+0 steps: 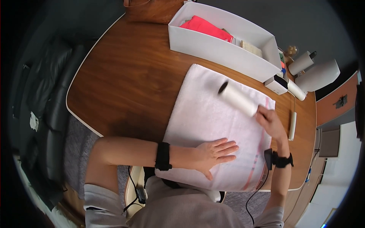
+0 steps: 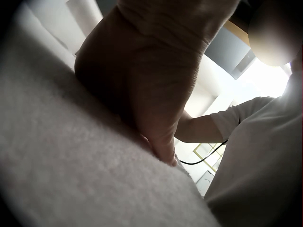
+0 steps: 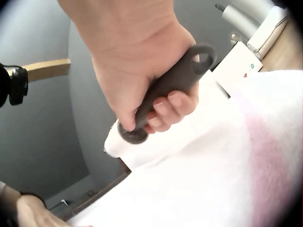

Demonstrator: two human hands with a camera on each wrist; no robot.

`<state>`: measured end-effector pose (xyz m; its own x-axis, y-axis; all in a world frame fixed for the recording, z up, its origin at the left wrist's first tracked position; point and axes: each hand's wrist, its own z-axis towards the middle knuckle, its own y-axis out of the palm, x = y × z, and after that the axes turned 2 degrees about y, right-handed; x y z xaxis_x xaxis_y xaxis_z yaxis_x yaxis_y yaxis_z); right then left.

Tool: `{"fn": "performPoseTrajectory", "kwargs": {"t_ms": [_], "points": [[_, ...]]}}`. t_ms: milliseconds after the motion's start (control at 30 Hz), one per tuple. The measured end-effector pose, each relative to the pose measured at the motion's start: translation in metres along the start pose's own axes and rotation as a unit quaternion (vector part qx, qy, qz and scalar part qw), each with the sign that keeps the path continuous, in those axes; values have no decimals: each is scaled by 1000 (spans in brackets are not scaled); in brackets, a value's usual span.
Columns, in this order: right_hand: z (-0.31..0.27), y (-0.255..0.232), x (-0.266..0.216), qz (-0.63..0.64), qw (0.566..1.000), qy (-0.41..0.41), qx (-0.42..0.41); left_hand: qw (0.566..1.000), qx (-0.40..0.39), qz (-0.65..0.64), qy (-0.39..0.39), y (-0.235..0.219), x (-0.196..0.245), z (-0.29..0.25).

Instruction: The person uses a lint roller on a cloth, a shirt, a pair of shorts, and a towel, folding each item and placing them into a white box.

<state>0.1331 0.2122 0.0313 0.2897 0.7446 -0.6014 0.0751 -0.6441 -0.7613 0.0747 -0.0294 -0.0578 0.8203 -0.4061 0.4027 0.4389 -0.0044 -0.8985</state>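
Note:
A white towel (image 1: 201, 102) with pink stripes near its right edge lies spread on the wooden table. My left hand (image 1: 216, 154) rests on its near part, fingers straight and slightly spread; in the left wrist view the thumb side of the hand (image 2: 147, 90) touches the pile. With my right hand (image 1: 270, 121) I grip a lint roller (image 1: 239, 99), its white roll angled toward the far left over the towel. The right wrist view shows the fingers curled round its dark grey handle (image 3: 165, 87), which ends in a hanging loop.
Behind the towel stands a long white bin (image 1: 224, 49) holding a red cloth (image 1: 207, 28) and other folded fabric. A brown leather bag (image 1: 154, 11) sits at the far edge. White rolls (image 1: 296, 90) and a small box (image 1: 276, 84) stand at the right, with a white stick-like piece (image 1: 292, 126) nearer.

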Motion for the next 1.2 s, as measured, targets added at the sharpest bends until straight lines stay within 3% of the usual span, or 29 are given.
{"fn": "performPoseTrajectory", "kwargs": {"t_ms": [33, 133, 233, 333, 433, 533, 633, 733, 800, 900, 1000, 1100, 1200], "points": [[-8, -1, 0, 59, 996, -2, -67, 1000, -2, -1, 0, -1, 0, 0], [-15, 3, -8, 14, 979, 0, -202, 1000, 5, 11, 2, 0, 0, 1], [-9, 14, 14, 88, 985, 17, -147, 1000, 0, 24, -3, -1, 2, 1], [17, 11, 28, 23, 999, -14, -24, 1000, -7, 27, -7, -1, 2, 0], [44, -4, 26, -48, 997, 57, 24, 1000, -3, 31, -3, -1, 2, 0], [50, -5, 23, -66, 993, 48, 89, 1000, 11, 28, -1, 0, 1, -2], [40, 1, 13, -173, 969, 28, 175, 1000, 20, 21, -1, 2, 1, -1], [13, 13, -25, -85, 992, 20, 94, 999, 38, 17, -2, 5, 0, -2], [1, 33, -43, -21, 992, -121, -9, 998, 57, 13, 1, 9, 0, -2], [9, 52, -62, -100, 984, -63, -136, 997, 71, 16, 9, 12, -1, -3], [38, 54, -38, -63, 987, -149, -25, 998, 64, 20, -3, 9, 0, -3], [76, 37, -38, -111, 994, -16, 7, 998, 65, 14, -1, 9, 1, -3], [106, 28, -29, -104, 990, -60, 69, 998, 65, 12, 3, 12, -2, -1]]}}
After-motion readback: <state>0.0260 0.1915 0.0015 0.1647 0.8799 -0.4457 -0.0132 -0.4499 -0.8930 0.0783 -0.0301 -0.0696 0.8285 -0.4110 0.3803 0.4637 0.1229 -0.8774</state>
